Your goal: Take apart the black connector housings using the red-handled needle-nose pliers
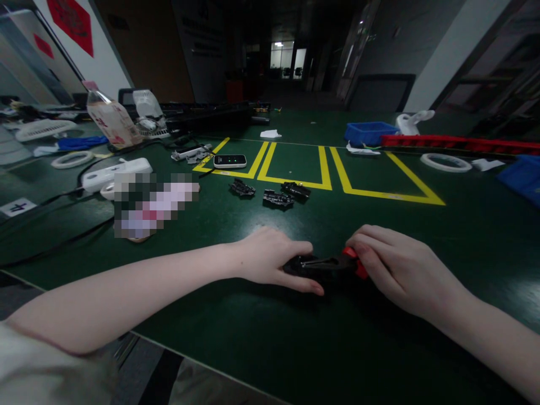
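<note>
My left hand (270,259) grips a black part (310,265) between its thumb and fingers, low over the green table. On the right, my right hand (392,264) is closed around a red-ended tool (351,257), whose dark front end meets the black part. Where the tool and the part touch is too dark to make out. Beyond my hands lie three black pieces: one at the left (242,188), one in the middle (277,198) and one at the right (296,190).
Yellow tape outlines (295,183) mark the green table (202,315). A black-and-white device (230,161), a power strip (118,173) with cables and a bottle (113,118) stand leftward. Farther right are a blue bin (369,133), a red strip (459,144) and a tape roll (446,162).
</note>
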Available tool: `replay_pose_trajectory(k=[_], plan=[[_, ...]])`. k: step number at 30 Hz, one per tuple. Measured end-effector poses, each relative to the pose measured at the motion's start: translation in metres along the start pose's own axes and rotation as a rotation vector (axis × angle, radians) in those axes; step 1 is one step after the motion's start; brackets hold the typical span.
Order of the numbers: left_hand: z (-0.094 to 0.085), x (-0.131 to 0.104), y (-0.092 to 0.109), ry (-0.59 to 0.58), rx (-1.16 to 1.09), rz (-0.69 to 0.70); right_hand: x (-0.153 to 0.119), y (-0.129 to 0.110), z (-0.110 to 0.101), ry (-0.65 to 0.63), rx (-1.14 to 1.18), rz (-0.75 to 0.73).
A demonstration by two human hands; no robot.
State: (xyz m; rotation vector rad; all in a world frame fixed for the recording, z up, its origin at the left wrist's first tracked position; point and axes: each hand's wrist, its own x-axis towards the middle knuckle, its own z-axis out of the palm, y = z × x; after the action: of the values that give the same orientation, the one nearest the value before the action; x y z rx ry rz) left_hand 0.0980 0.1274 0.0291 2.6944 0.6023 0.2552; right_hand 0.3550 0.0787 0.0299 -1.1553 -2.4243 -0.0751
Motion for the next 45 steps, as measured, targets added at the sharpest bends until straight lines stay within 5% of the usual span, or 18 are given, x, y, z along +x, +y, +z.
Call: replay_pose_trajectory(k=[45], plan=[[-0.003,0.001,0.002,-0.043,0.004,-0.016,0.0,0.004,-0.002,-0.035,0.038,0.001]])
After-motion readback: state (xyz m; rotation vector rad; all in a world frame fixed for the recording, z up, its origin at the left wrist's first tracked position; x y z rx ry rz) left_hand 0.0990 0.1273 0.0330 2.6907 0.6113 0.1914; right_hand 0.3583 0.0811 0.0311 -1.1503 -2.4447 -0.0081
